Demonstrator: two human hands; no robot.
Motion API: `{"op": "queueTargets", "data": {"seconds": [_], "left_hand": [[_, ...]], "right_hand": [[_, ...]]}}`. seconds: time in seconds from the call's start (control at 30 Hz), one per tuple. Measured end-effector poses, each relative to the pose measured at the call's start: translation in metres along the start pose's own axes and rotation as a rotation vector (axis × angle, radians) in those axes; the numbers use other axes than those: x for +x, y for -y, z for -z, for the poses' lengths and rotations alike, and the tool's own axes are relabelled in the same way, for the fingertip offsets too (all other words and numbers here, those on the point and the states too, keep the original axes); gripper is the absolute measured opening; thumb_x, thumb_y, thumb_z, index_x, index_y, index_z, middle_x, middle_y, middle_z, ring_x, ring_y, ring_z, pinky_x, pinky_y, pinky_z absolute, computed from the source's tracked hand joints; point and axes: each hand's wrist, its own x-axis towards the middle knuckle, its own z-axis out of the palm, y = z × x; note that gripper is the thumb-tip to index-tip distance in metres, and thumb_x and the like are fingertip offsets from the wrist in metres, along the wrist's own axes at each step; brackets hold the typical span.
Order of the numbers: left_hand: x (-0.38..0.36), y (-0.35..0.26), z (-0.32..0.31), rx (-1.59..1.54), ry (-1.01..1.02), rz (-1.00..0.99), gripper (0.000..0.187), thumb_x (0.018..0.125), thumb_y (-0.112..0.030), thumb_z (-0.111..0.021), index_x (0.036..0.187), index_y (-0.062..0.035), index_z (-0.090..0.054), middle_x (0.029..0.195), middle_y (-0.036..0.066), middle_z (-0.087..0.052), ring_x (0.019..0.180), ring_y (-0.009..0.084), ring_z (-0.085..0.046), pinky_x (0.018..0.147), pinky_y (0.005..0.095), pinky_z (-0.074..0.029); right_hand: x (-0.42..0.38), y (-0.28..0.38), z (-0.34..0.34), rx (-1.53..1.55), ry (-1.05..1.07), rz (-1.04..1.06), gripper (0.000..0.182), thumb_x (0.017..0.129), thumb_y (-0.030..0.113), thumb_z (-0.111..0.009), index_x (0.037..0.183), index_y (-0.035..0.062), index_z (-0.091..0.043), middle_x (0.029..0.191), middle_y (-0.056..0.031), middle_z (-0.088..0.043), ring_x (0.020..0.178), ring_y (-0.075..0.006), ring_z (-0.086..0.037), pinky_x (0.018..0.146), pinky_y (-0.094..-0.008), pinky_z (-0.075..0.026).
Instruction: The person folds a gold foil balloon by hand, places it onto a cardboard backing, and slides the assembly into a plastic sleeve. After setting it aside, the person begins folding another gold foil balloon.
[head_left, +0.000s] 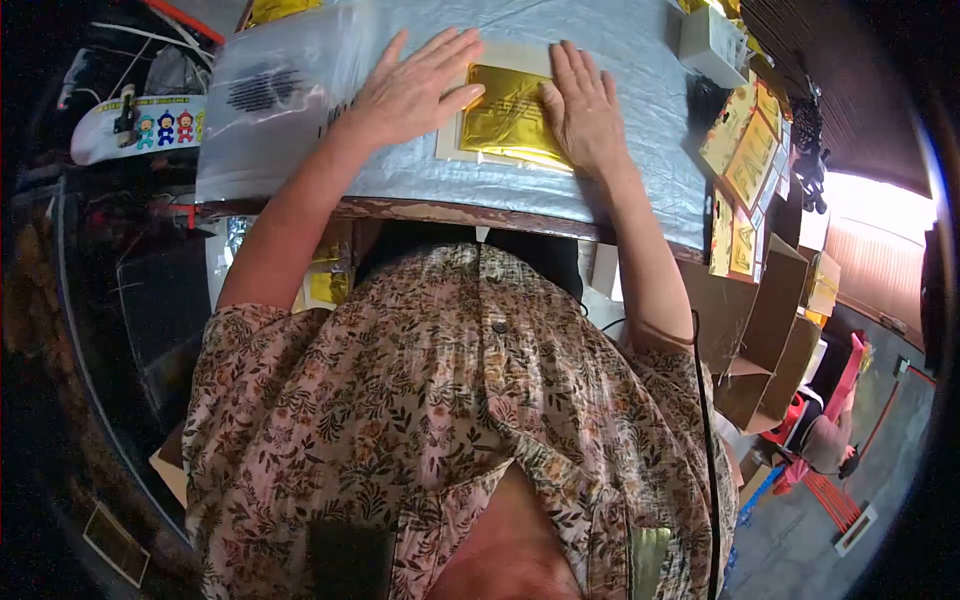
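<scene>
A shiny gold foil sheet [508, 115] lies on a larger pale cream sheet [447, 135] near the table's front edge. Faint marks that I cannot read show on the foil. My left hand [412, 90] is palm down with fingers spread, its thumb tip at the foil's left edge. Along the foil's right side rests my right hand [588, 110], flat with fingers stretched out, its thumb touching the foil's edge. Neither hand grips anything. Part of the cream sheet is hidden under the hands.
Silvery plastic sheeting covers the table [660, 150]. Clear plastic with dark print [265, 90] lies at the left. A white box [712, 48] stands at the back right, beside yellow printed cards [745, 165]. Cardboard boxes [765, 330] sit lower right; another person [825, 440] is beyond.
</scene>
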Motion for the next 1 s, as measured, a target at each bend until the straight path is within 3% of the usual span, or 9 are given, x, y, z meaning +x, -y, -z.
{"op": "queueTargets", "data": {"seconds": [0.17,0.43,0.53,0.63,0.7,0.73,0.8,0.83,1.0], "left_hand": [[-0.001,-0.004,-0.002,0.077,0.037,0.038,0.066,0.105,-0.056,-0.04,0.159,-0.017,-0.036,0.167,0.0,-0.031,0.154,0.0181,-0.027,0.125,0.0556,-0.012],[-0.002,-0.004,-0.001,0.153,0.069,0.06,0.065,0.107,-0.054,-0.039,0.161,-0.0194,-0.031,0.169,-0.002,-0.027,0.154,0.0197,-0.027,0.126,0.0564,-0.012],[0.001,-0.006,-0.001,0.168,0.128,0.051,0.066,0.107,-0.054,-0.039,0.161,-0.0162,-0.03,0.17,0.001,-0.024,0.156,0.0226,-0.023,0.126,0.0569,-0.011],[0.009,-0.021,-0.004,0.139,0.015,0.015,0.077,0.104,-0.06,-0.041,0.162,-0.0114,-0.027,0.17,0.006,-0.023,0.157,0.0271,-0.019,0.126,0.0566,-0.01],[0.008,-0.038,0.0,0.003,-0.052,-0.062,0.097,0.095,-0.075,-0.044,0.161,-0.0054,-0.026,0.168,0.012,-0.027,0.156,0.0282,-0.02,0.127,0.0537,-0.009],[0.007,-0.037,0.0,0.008,-0.057,-0.062,0.097,0.095,-0.075,-0.044,0.161,-0.0054,-0.026,0.168,0.012,-0.027,0.156,0.0282,-0.02,0.127,0.0537,-0.009],[0.006,-0.033,-0.002,0.021,0.081,-0.091,0.119,0.084,-0.086,-0.046,0.161,0.001,-0.022,0.167,0.019,-0.023,0.157,0.032,-0.016,0.128,0.0518,-0.008],[0.007,-0.034,0.001,-0.073,0.121,-0.069,0.119,0.081,-0.08,-0.059,0.161,0.0001,-0.021,0.169,0.017,-0.018,0.157,0.0326,-0.013,0.128,0.0524,-0.011],[0.009,-0.036,0.006,-0.096,0.133,-0.067,0.128,0.073,-0.087,-0.061,0.158,0.0016,-0.026,0.167,0.017,-0.022,0.156,0.0336,-0.016,0.128,0.0509,-0.012]], "right_hand": [[-0.006,0.001,-0.008,-0.108,-0.13,-0.128,0.072,0.106,0.05,-0.042,0.153,-0.0032,-0.037,0.158,-0.0229,-0.04,0.147,-0.0388,-0.036,0.121,-0.0529,-0.025],[-0.012,0.002,-0.007,-0.14,-0.131,-0.228,0.076,0.105,0.052,-0.041,0.153,-0.0068,-0.035,0.159,-0.026,-0.038,0.149,-0.0408,-0.034,0.121,-0.0558,-0.023],[-0.011,0.003,-0.006,-0.16,-0.129,-0.239,0.077,0.105,0.052,-0.04,0.153,-0.007,-0.035,0.159,-0.0275,-0.036,0.149,-0.0412,-0.032,0.121,-0.0582,-0.022],[-0.009,0.009,0.0,-0.246,-0.141,-0.25,0.077,0.105,0.052,-0.04,0.153,-0.008,-0.034,0.159,-0.0291,-0.035,0.149,-0.042,-0.031,0.121,-0.0603,-0.02],[-0.006,0.017,0.001,-0.3,-0.154,-0.244,0.077,0.105,0.051,-0.04,0.152,-0.0085,-0.034,0.159,-0.0297,-0.034,0.149,-0.0425,-0.031,0.12,-0.0612,-0.02],[-0.003,0.022,-0.003,-0.23,-0.178,-0.235,0.076,0.105,0.051,-0.041,0.152,-0.0089,-0.034,0.159,-0.0298,-0.034,0.149,-0.0429,-0.032,0.12,-0.0611,-0.021],[0.0,0.03,-0.011,-0.161,-0.211,-0.228,0.075,0.105,0.05,-0.041,0.151,-0.0093,-0.035,0.159,-0.0299,-0.034,0.148,-0.0433,-0.033,0.12,-0.0609,-0.021],[0.0,0.032,-0.017,-0.12,-0.186,-0.197,0.075,0.105,0.049,-0.042,0.151,-0.0093,-0.035,0.158,-0.0296,-0.035,0.147,-0.0434,-0.033,0.12,-0.0604,-0.022],[-0.005,0.028,-0.005,-0.108,-0.157,-0.155,0.074,0.104,0.049,-0.046,0.151,-0.007,-0.036,0.157,-0.0273,-0.039,0.145,-0.0426,-0.038,0.118,-0.0572,-0.029]]}}
